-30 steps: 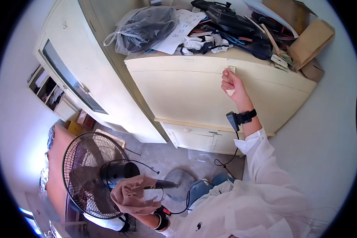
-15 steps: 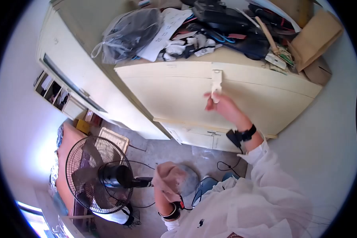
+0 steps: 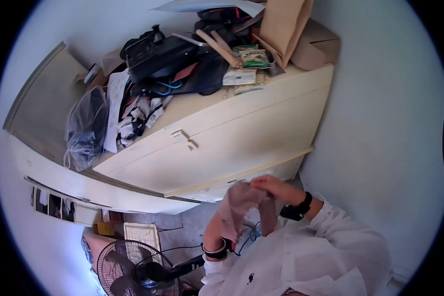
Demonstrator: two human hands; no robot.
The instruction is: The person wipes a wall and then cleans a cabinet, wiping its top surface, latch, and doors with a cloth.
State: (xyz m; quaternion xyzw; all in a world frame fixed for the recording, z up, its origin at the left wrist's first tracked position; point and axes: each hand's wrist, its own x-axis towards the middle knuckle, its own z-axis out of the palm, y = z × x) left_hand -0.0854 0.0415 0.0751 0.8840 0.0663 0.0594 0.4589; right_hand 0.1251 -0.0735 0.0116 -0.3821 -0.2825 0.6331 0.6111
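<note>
A ragged pinkish-brown cloth hangs in front of my body, draped over my left hand, whose fingers are hidden beneath it. My right hand is closed on the cloth's upper right edge. Just beyond both hands stands the cream cabinet, with a small latch hanging slightly tilted on its front. Below and left of my left forearm is the black standing fan.
On the cabinet top lie a plastic bag, a black bag, striped fabric, small packets and a brown paper bag. A pale rack stands behind the fan.
My right hand has left the cabinet latch, come down and taken hold of the cloth. My left hand has risen with the cloth. The view has turned toward the cabinet's right side.
</note>
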